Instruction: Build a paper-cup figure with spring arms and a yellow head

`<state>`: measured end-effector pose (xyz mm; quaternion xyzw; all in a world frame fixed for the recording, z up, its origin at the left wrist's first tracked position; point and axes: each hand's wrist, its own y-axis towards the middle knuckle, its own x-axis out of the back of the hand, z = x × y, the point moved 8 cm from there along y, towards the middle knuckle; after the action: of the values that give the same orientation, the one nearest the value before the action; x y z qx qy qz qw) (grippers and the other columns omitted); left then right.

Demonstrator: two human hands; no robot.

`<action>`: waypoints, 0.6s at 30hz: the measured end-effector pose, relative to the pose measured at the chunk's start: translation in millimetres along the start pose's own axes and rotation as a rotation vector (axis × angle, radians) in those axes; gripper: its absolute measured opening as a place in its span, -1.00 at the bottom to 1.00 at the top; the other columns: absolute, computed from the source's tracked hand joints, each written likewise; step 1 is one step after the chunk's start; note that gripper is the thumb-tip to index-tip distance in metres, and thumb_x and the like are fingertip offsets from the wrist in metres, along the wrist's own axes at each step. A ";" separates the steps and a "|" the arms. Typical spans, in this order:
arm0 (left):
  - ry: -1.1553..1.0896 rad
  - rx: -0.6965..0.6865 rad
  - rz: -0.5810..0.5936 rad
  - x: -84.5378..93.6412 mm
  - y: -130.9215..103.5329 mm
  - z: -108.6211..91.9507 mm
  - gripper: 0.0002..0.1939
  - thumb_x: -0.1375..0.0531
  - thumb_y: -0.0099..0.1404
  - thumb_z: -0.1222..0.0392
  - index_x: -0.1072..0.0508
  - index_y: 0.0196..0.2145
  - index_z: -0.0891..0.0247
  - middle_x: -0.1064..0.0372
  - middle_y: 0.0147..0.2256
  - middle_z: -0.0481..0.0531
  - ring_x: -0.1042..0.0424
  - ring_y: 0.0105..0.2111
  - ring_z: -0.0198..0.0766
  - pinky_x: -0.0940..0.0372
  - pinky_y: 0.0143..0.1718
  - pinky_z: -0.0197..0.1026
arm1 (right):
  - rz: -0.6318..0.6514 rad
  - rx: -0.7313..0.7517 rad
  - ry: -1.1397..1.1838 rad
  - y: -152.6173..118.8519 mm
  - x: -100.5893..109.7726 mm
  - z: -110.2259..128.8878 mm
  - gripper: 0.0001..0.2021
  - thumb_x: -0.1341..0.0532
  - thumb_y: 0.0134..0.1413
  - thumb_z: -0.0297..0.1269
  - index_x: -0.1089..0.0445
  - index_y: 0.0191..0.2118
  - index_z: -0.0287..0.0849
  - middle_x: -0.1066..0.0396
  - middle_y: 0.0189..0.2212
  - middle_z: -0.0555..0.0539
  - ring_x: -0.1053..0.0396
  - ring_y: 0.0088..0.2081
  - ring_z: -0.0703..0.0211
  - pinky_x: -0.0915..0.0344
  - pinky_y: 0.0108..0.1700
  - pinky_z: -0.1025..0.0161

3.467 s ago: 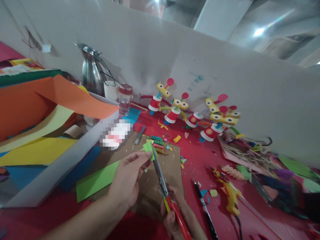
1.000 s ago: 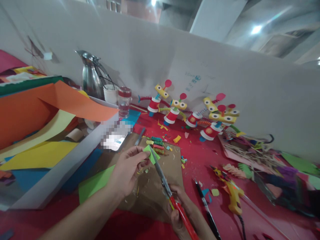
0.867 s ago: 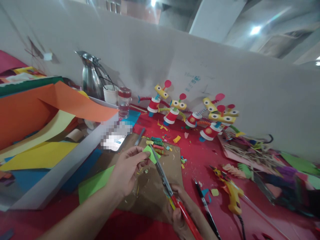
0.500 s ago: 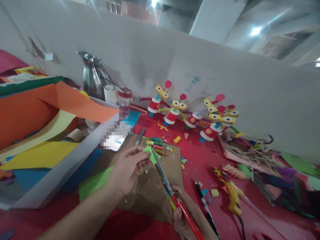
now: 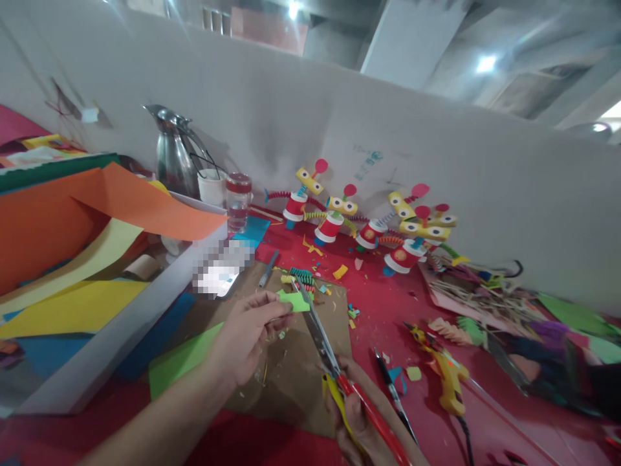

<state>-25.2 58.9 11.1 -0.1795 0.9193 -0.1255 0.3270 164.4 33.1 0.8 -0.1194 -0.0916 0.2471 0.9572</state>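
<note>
Over the brown cardboard (image 5: pixel 301 388), the left hand (image 5: pixel 250 330) pinches a green paper piece (image 5: pixel 297 302), presumably steadying it; the right hand (image 5: pixel 356 411) grips scissors (image 5: pixel 320 336), handles spread, blades beside the paper.

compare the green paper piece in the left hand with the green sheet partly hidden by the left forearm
Size: the green paper piece is small, while the green sheet is clearly larger.
Position: the piece is held up in the left hand; the sheet lies unheld, partly covered by the left forearm.
Both are light green.
</note>
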 end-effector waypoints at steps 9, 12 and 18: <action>0.137 0.067 0.136 -12.5 -8.2 12.9 -0.81 -0.37 -0.02 0.28 -0.40 -0.63 0.28 -0.25 -0.57 -0.07 -0.22 -0.52 -0.39 -0.13 -0.41 -0.29 | 0.017 -0.022 0.102 2.3 -6.8 -6.5 -0.21 -0.09 -0.06 0.40 -0.21 0.15 -0.06 -0.26 -0.50 0.00 -0.08 -0.68 0.36 -0.23 -0.62 0.33; 0.210 0.043 0.162 -15.5 -10.0 11.2 -0.78 -0.35 0.00 0.25 -0.38 -0.65 0.27 -0.22 -0.59 -0.07 -0.16 -0.53 -0.38 -0.06 -0.43 -0.27 | 0.033 -0.021 0.110 3.7 -10.0 -6.9 -0.23 -0.11 -0.09 0.41 -0.25 0.12 -0.05 -0.20 -0.55 0.04 -0.04 -0.70 0.38 -0.19 -0.65 0.35; 0.178 0.050 0.158 -15.1 -9.7 10.8 -0.79 -0.35 -0.01 0.24 -0.38 -0.64 0.26 -0.22 -0.57 -0.07 -0.16 -0.51 -0.36 -0.07 -0.39 -0.26 | 0.027 -0.004 0.088 3.8 -9.3 -7.5 -0.24 -0.09 -0.06 0.40 -0.23 0.13 -0.05 -0.23 -0.52 0.02 -0.08 -0.69 0.36 -0.23 -0.64 0.33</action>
<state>-4.9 55.1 14.8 -0.0866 0.9526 -0.1375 0.2572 156.5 30.3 -8.5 -0.1333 -0.0482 0.2544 0.9567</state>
